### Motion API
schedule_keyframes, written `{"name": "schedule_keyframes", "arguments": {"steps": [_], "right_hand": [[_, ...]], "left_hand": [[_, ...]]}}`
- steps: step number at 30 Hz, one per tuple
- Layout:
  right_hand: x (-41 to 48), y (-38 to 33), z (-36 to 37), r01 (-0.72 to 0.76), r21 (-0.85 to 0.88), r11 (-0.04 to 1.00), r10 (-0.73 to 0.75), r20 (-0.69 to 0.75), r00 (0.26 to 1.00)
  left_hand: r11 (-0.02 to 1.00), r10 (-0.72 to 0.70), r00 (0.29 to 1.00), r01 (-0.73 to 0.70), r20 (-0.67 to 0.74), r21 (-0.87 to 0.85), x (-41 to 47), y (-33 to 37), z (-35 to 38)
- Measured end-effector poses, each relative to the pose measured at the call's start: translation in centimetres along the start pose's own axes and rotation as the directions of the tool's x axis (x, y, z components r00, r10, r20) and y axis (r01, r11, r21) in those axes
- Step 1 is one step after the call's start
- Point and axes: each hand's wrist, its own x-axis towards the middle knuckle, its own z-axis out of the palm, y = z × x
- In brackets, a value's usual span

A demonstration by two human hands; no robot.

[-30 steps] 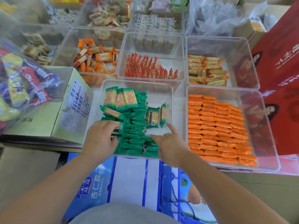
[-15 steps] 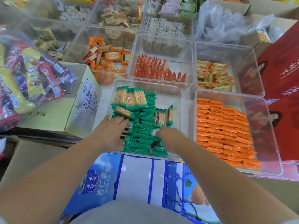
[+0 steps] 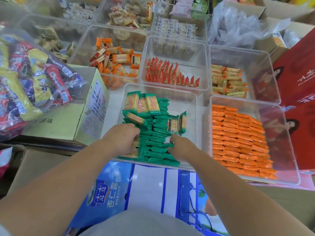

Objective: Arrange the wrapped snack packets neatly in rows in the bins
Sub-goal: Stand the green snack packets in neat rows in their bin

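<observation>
A clear bin [image 3: 190,103] right in front of me holds green wrapped snack packets [image 3: 157,133], most standing on edge in rows, a few lying flat on top at the far left. Two loose green packets [image 3: 177,123] stand to the right of the rows. My left hand [image 3: 122,138] presses on the left row, its fingers curled over the packets. My right hand [image 3: 180,145] has its fingertips pinched on packets in the near right row.
To the right a bin of orange packets [image 3: 238,142] lies in tidy rows. Behind are bins of red packets [image 3: 170,74], tan packets [image 3: 228,80] and jumbled orange packets [image 3: 117,60]. A cardboard box [image 3: 71,116] with a candy bag [image 3: 29,82] stands left.
Both hands have moved closer together into the green rows. The right hand's pointing finger has curled down onto the packets, and the view has shifted slightly.
</observation>
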Motion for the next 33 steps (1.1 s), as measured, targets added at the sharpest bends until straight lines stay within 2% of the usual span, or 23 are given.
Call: {"name": "schedule_keyframes", "arguments": {"steps": [8,11,14,18,22,26,28,31,33], "right_hand": [[-1.2,0.2,1.5,-0.083,0.157,0.984,0.082,0.016,0.997],[-1.7,0.2,2.0,-0.091,0.205,0.975,0.095,-0.009,0.995],[-1.7,0.3,2.1,-0.070,0.201,0.977,0.063,0.040,0.997],[-1.8,0.6,1.9,-0.063,0.314,0.947,0.054,0.038,0.998],[-2.0,0.8,1.9,-0.094,0.403,0.911,0.096,0.016,0.995],[-2.1,0.6,2.1,-0.099,0.406,0.908,0.094,0.032,0.995],[-2.1,0.6,2.1,-0.105,0.405,0.908,0.095,0.044,0.995],[-1.9,0.6,1.9,-0.137,0.454,0.880,0.105,0.094,0.990],[-1.8,0.7,1.7,-0.167,0.518,0.839,0.120,0.122,0.985]], "left_hand": [[0.968,-0.004,0.996,0.027,0.093,-0.248,-0.5,0.0,-0.3],[0.974,-0.007,0.989,0.040,0.146,-0.222,-0.5,0.0,-0.3],[0.976,-0.030,0.969,0.082,0.245,-0.201,-0.3,0.2,-0.4],[0.994,0.015,0.947,0.020,0.322,-0.106,-0.1,1.0,-0.6],[0.990,-0.002,0.962,0.040,0.274,-0.133,-0.3,1.2,-0.7],[0.998,0.020,0.962,-0.005,0.273,-0.056,-0.5,1.4,-1.0],[0.997,0.028,0.971,-0.009,0.239,-0.079,-0.6,1.3,-1.3],[0.949,0.036,0.997,-0.012,0.072,-0.316,-0.5,1.6,-2.6],[0.854,-0.017,0.999,-0.002,-0.031,-0.521,0.0,2.6,-3.9]]}}
